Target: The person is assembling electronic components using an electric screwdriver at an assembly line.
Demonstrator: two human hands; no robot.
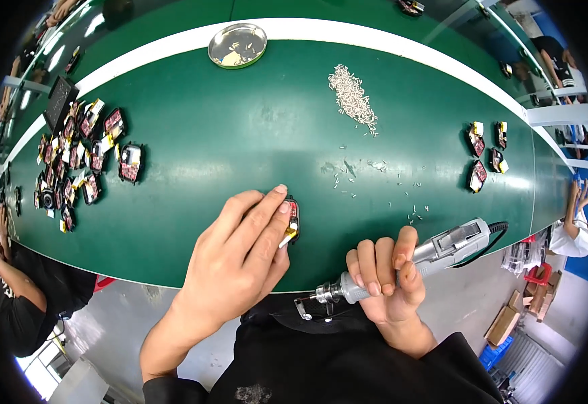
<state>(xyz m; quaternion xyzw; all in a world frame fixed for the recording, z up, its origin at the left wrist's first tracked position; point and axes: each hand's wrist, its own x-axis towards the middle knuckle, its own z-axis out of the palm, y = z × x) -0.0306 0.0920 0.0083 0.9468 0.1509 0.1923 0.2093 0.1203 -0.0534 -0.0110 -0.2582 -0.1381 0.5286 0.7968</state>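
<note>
Both hands are working apart over the near edge of the green tabletop (pixel 200 148). The left hand (pixel 237 252) is clamping a circuit-board unit (pixel 293 219), its fingers lying over the unit's left side; the thumb's exact contact is too hidden to tell. The unit is resting on the tabletop near the middle of that edge, showing a red board, a dark casing and a yellow-and-white piece at its lower end.

The right hand (pixel 392 276) is closing around a grey electric screwdriver (pixel 435 254), whose body is slanting down to the left. Its tip is pointing leftward, below the unit and apart from it, with a small metal bracket (pixel 301 310) showing there. A black cable (pixel 501 230) is curving from the rear end.

Beyond the hands, a heap of silvery screws (pixel 351 97) is lying right of centre, with loose screws straggling toward the screwdriver. A round metal dish (pixel 245 64) is standing by the white strip (pixel 354 32), holding pale bits. A crowded cluster of similar units (pixel 95 158) is occupying the left side; four more units (pixel 477 176) are lying at the right. A co-worker in black (pixel 24 296) is sitting at the left.
</note>
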